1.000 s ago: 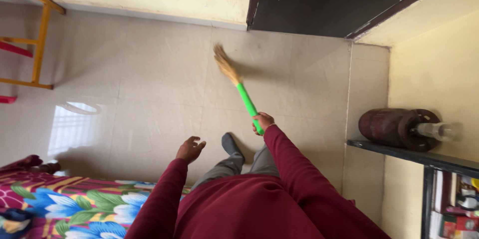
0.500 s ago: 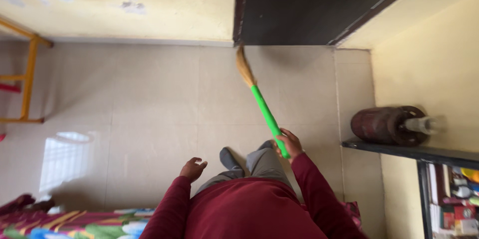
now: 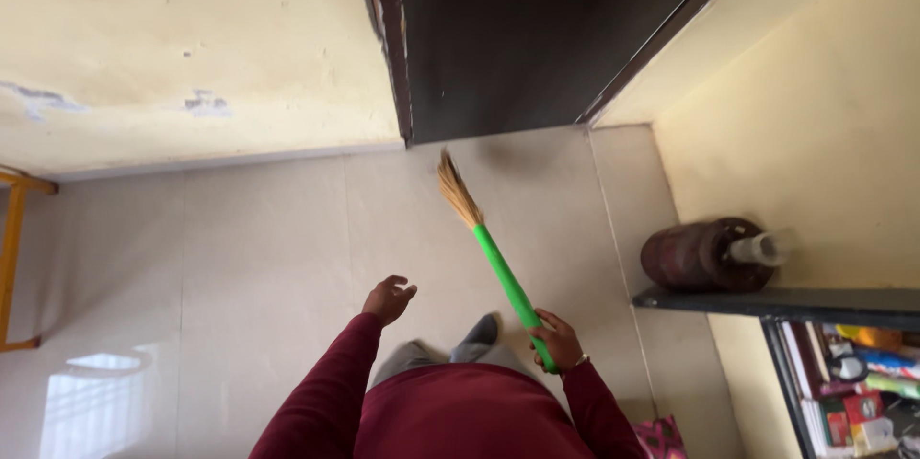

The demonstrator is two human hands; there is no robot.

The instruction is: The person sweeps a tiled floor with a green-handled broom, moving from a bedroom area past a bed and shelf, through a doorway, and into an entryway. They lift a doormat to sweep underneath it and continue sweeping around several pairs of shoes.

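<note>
A: What is the floor [image 3: 268, 258] like?
B: Pale shiny tiles, with window light at eight o'clock.
A: And the walls?
B: A yellow wall [image 3: 192, 47] at eleven, a dark door [image 3: 537, 28] at twelve, a black shelf [image 3: 767, 301] at four.

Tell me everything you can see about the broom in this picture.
The broom has a bright green handle that looks like plastic, and a narrow head of tan, straw-like bristles. It slants up and to the left from the right hand, which grips the handle's lower end. The bristle tip reaches toward the pale tiled floor just in front of the dark door; whether it touches the tiles cannot be told. The left hand is apart from it, open and empty.
</note>
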